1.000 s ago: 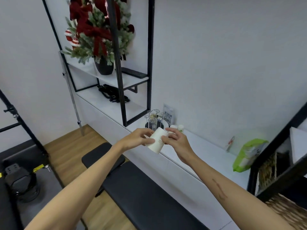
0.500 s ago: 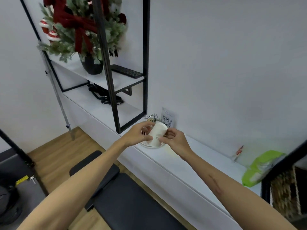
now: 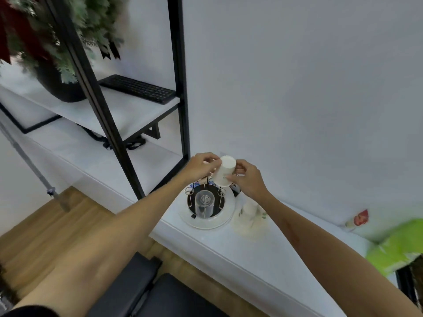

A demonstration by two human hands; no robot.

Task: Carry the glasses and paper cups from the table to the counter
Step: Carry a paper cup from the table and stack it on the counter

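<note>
A white paper cup [image 3: 224,170], upside down, is pinched between the left hand [image 3: 199,166] and the right hand [image 3: 248,179], above a round cup rack [image 3: 207,212] on the white counter [image 3: 229,243]. A clear glass [image 3: 204,203] stands inverted on the rack.

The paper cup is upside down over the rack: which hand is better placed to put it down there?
Probably the right hand: it pinches the paper cup low near its rim, directly above the cup rack. The left hand only steadies its top.
</note>
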